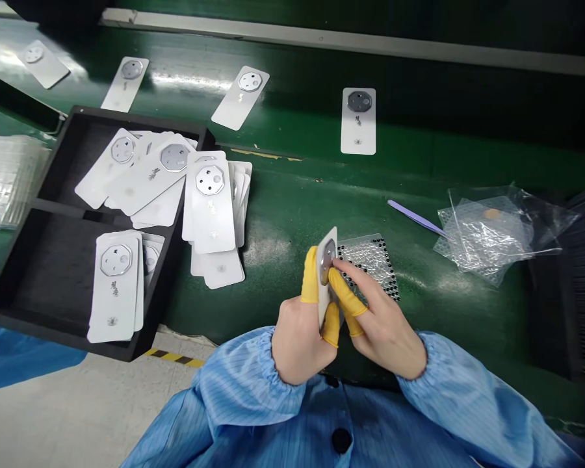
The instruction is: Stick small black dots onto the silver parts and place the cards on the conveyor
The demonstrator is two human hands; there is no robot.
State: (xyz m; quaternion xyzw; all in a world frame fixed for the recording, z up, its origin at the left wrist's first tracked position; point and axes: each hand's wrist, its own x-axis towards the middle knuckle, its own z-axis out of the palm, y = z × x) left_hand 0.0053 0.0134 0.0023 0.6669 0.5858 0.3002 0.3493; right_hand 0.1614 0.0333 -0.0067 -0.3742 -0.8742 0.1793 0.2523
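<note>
A white phone back cover (325, 279) with an octagonal camera plate stands tilted, nearly edge-on, above the green bench. My left hand (302, 331) grips it along its sides, with yellow finger cots on the finger and thumb. Closed in against its face is my right hand (383, 328), the bare index fingertip and a yellow-cotted digit touching the camera plate. Whether a small part sits between those fingertips is hidden. Partly behind the right hand lies a clear sheet (377, 257) dotted with small black pieces.
Purple tweezers (416, 218) lie right of the sheet, by crinkled clear plastic bags (492, 237). At left, a black divided tray (53, 260) holds several covers, with a stack of covers (212, 214) beside it. More covers (358, 120) lie spaced along the green belt (292, 110).
</note>
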